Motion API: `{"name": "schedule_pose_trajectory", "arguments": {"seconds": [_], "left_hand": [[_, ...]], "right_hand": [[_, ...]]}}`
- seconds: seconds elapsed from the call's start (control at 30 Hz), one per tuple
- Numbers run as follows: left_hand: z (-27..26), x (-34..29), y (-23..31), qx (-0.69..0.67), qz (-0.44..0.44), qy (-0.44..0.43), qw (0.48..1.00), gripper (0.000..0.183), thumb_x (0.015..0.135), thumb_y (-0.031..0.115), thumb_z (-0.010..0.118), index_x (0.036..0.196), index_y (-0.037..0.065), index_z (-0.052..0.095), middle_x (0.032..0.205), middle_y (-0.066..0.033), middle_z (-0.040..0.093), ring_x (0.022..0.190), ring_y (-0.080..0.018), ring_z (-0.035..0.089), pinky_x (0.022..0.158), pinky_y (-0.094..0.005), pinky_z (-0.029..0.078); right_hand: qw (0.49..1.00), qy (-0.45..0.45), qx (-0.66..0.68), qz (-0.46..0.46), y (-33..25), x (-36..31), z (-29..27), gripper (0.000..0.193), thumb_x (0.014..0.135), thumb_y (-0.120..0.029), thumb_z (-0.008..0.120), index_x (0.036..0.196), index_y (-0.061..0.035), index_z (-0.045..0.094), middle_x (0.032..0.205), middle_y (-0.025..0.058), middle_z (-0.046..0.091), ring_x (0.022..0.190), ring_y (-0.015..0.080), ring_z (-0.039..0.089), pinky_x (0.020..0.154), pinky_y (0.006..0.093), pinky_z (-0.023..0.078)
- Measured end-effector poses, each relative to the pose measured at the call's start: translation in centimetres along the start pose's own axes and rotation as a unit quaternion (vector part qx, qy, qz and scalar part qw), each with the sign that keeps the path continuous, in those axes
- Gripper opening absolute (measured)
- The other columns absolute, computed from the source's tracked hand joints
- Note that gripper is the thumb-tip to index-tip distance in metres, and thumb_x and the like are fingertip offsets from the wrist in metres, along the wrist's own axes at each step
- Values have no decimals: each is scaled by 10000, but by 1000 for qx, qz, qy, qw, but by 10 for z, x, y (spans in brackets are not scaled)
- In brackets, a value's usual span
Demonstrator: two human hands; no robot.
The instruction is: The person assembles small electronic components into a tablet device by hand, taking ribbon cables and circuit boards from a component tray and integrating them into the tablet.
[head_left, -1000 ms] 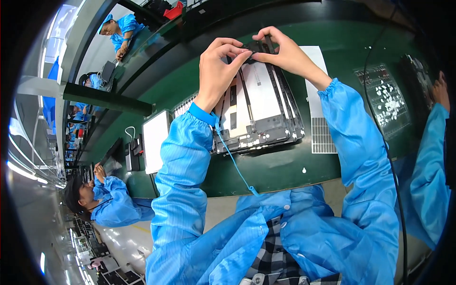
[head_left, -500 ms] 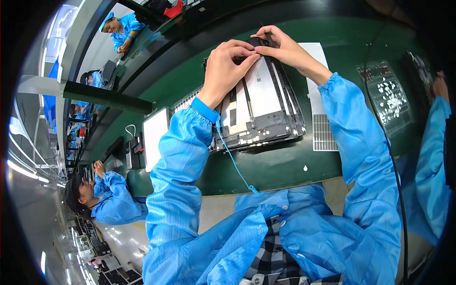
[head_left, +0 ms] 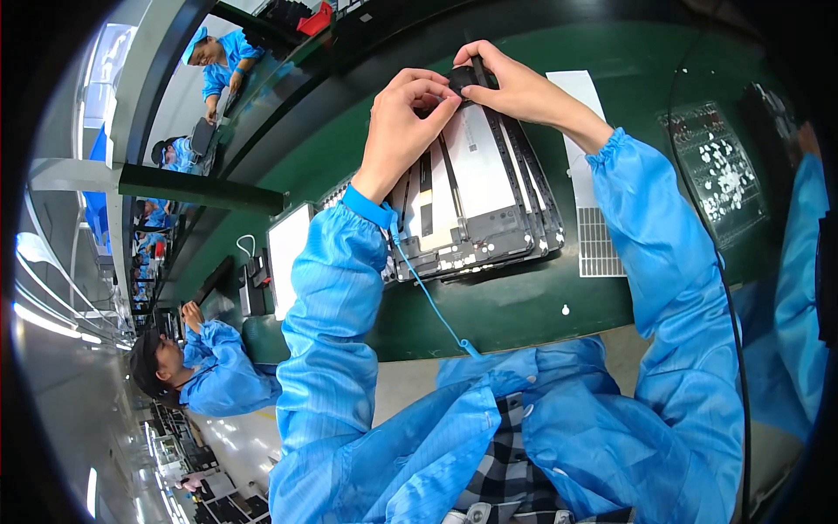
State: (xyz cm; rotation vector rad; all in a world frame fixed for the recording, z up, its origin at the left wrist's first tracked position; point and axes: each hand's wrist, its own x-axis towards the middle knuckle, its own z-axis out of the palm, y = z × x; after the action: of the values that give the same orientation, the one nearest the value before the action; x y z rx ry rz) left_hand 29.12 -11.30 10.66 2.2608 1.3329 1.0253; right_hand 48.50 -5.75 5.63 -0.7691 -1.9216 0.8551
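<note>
A stack of flat, tablet-like device panels (head_left: 480, 166) lies on the green table, white-backed with black frames and small parts along the near edge. At its far end my right hand (head_left: 515, 87) grips the top panel's black corner, thumb over it and fingers behind. My left hand (head_left: 403, 131), wearing a blue wrist strap (head_left: 368, 208), is at the same far edge. Its thumb and index finger pinch together beside the right thumb; whatever lies between them is too small to make out.
Right of the stack lies a white sheet with a label grid (head_left: 601, 243), then a clear tray with white bits (head_left: 729, 183). A white panel (head_left: 290, 262) lies left. A small white piece (head_left: 566, 309) is near the front edge. Co-workers sit left; another person's sleeve (head_left: 794, 253) shows right.
My left fingertips have drawn slightly left along the far edge, and more of the black corner shows between the hands. My right hand keeps its hold there. The view has shifted a little.
</note>
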Motion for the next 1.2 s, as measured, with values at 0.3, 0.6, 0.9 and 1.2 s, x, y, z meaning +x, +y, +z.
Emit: {"name": "schedule_pose_trajectory", "arguments": {"seconds": [0.3,0.6,0.9,1.2], "left_hand": [[1,-4,3,-35,-16,-5,999,127,832,104,720,903,-1,719,1061,-69,618,784,-122,659,703,-244,531],[3,9,-1,108,2,11,994,230,799,146,707,946,-5,613,1071,-128,537,992,-273,567,856,-360,477],[-28,-137,18,-351,-292,-29,889,770,1014,191,474,1513,-37,-66,1566,-193,205,1435,-247,230,1162,-314,193],[-59,-107,23,-514,-205,128,823,589,985,36,452,1523,20,213,1501,-129,378,1352,-205,390,1120,-315,303]], "right_hand": [[998,-66,-2,1,7,9,-6,501,847,-252,691,1248,-69,451,1041,128,595,920,241,618,800,303,492],[995,74,-71,-9,-7,-10,-7,454,883,-225,711,1231,-68,466,1176,94,586,1079,208,561,922,332,447],[995,61,-18,82,-111,-114,27,485,808,-60,734,1171,-9,417,1369,312,488,1411,337,344,1105,366,319],[983,124,134,30,-144,-80,31,432,899,-138,662,1191,-53,355,1440,240,456,1059,142,554,911,256,439]]}}
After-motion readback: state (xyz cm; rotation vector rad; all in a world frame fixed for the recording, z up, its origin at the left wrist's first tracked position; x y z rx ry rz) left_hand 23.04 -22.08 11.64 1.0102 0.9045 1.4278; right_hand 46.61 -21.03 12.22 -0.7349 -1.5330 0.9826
